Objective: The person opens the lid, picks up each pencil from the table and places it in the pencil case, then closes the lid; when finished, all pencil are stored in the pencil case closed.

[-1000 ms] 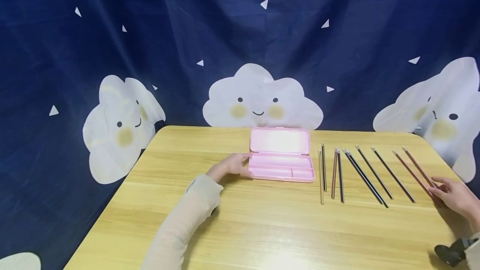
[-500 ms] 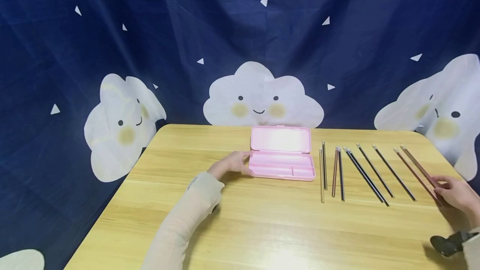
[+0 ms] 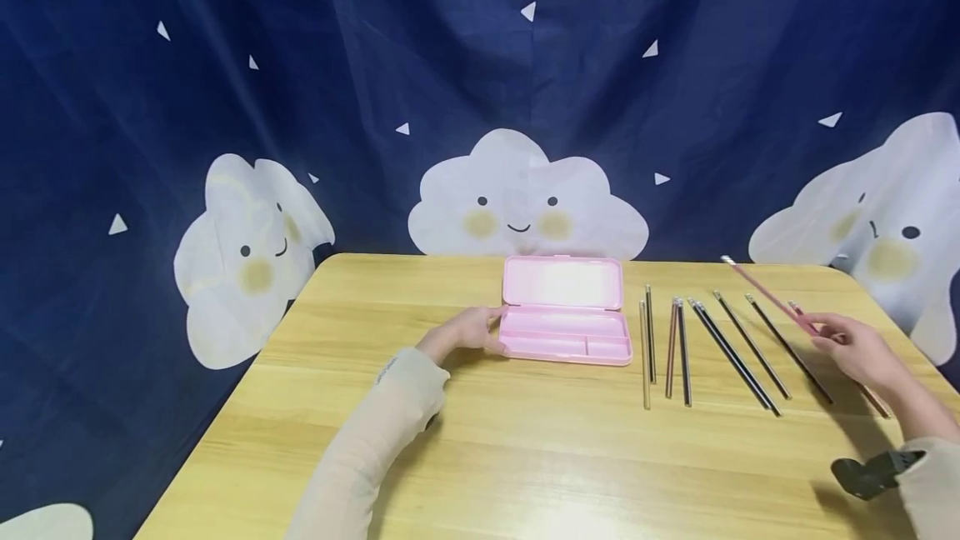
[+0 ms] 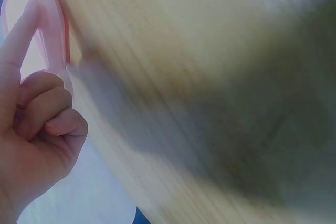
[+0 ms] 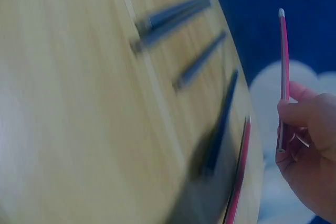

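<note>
A pink pencil case (image 3: 566, 346) lies with its lid raised at the back, its compartments bare. My left hand (image 3: 468, 328) holds its left end, thumb and forefinger at the two corners. In the left wrist view one straight finger (image 4: 23, 32) rests on the case while the others curl. My right hand (image 3: 855, 348) pinches a pink-red pencil (image 5: 284, 51) near its lower end, raised above the table with the eraser end pointing up and away. Beneath that hand lies another reddish pencil (image 5: 240, 174), partly hidden in the head view.
Several dark pencils (image 3: 735, 357) lie spread between the case and my right hand. A gold pencil (image 3: 646, 357) is closest to the case. The wooden table (image 3: 525, 440) reaches a dark blue cloud-patterned curtain (image 3: 360, 107) at the back.
My right hand has lifted one reddish pencil off the table and moved left and away with it. The left hand stays at the case.
</note>
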Demonstrator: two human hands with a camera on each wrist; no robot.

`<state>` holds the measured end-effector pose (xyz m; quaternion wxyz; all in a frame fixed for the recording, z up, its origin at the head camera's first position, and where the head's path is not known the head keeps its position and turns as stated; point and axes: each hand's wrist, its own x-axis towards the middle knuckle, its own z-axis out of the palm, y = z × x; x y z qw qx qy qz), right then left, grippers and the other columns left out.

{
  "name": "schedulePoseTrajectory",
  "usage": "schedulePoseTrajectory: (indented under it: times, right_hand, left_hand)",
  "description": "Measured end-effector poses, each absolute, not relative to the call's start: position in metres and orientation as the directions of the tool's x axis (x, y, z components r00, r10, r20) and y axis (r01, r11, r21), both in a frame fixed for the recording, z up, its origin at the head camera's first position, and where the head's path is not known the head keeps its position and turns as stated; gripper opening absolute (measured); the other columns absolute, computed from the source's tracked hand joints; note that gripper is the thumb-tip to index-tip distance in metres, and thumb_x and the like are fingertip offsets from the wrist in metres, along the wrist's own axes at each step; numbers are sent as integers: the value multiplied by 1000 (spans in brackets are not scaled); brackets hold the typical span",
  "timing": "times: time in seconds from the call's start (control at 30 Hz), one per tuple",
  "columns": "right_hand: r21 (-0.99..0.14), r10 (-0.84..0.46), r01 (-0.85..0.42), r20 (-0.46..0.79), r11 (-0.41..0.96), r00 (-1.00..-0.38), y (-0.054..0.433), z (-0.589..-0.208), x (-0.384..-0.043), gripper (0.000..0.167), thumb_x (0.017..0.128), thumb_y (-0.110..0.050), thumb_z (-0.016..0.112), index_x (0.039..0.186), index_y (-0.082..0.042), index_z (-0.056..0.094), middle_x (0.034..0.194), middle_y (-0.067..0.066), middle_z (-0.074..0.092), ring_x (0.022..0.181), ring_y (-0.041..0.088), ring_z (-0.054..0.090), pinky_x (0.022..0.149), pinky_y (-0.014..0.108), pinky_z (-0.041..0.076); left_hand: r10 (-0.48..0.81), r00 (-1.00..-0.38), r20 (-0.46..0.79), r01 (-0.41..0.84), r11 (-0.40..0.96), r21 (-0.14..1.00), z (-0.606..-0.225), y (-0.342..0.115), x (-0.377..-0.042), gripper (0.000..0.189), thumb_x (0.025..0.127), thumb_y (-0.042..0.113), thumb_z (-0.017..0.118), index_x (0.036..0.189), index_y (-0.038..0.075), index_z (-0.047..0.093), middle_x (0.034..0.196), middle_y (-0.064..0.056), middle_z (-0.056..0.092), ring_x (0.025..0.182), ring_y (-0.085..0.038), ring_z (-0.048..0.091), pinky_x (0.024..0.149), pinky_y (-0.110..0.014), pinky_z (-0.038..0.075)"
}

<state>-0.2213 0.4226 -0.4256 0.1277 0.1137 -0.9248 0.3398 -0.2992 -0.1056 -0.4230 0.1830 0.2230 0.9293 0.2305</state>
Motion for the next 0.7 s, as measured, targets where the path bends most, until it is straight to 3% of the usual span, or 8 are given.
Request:
schedulePoseTrajectory:
  times: [0.07, 0.17, 0.23, 0.3, 0.6, 0.63, 0.7]
  right_hand:
    - [-607, -154, -328, 321, 724, -934, 407, -422, -228, 36, 81, 11, 54, 96, -21, 62, 67, -11, 49, 60, -1, 40, 47, 22, 33]
    - [-590, -207, -378, 338, 714, -918, 382, -418, -237, 22, 81, 11, 55, 100, 1, 60, 67, -2, 49, 59, 1, 39, 47, 22, 32]
    - [-576, -236, -397, 336, 715, -912, 364, -416, -243, 20, 82, 9, 55, 101, 7, 59, 69, 2, 49, 61, 1, 39, 49, 22, 33]
    - [-567, -275, -433, 345, 701, -897, 345, -416, -249, 20, 82, 9, 56, 102, 11, 58, 71, 3, 49, 63, 2, 39, 50, 21, 33]
    - [-561, -410, -544, 357, 624, -839, 272, -422, -265, 22, 78, 12, 60, 98, 5, 65, 74, 2, 52, 66, 4, 40, 55, 22, 36]
    - [-567, -424, -547, 347, 616, -837, 266, -422, -267, 22, 78, 12, 59, 99, 5, 66, 75, 2, 52, 67, 5, 41, 55, 22, 37]
    - [-585, -450, -551, 325, 595, -832, 255, -423, -270, 22, 79, 12, 58, 99, 5, 66, 75, 4, 53, 67, 5, 42, 56, 22, 38]
  left_hand:
    - [502, -834, -229, 339, 794, 504, -424, -106, -299, 89, 71, 32, 78, 142, 7, 31, 136, -21, 43, 95, -18, 47, 95, -32, 40]
    - [503, -833, -230, 338, 792, 508, -425, -106, -300, 89, 71, 32, 78, 141, 6, 31, 100, -17, 59, 71, -16, 41, 71, -26, 42]
    - [502, -833, -232, 337, 793, 508, -425, -106, -301, 89, 71, 31, 78, 141, 5, 31, 77, -7, 51, 62, -13, 35, 61, -22, 36]
    - [501, -833, -235, 335, 793, 508, -426, -106, -301, 89, 71, 31, 78, 141, 5, 31, 67, 0, 33, 55, -13, 27, 55, -22, 32]
    - [506, -831, -232, 336, 788, 517, -428, -107, -301, 89, 72, 32, 77, 142, 7, 29, 60, 3, 28, 51, -10, 25, 50, -22, 30]
    - [506, -830, -234, 330, 784, 526, -428, -107, -301, 89, 72, 32, 77, 142, 6, 29, 61, 1, 30, 52, -11, 26, 50, -22, 30]
    - [505, -834, -223, 332, 782, 528, -428, -107, -301, 89, 71, 32, 77, 142, 6, 30, 72, -6, 51, 59, -11, 33, 56, -21, 34]
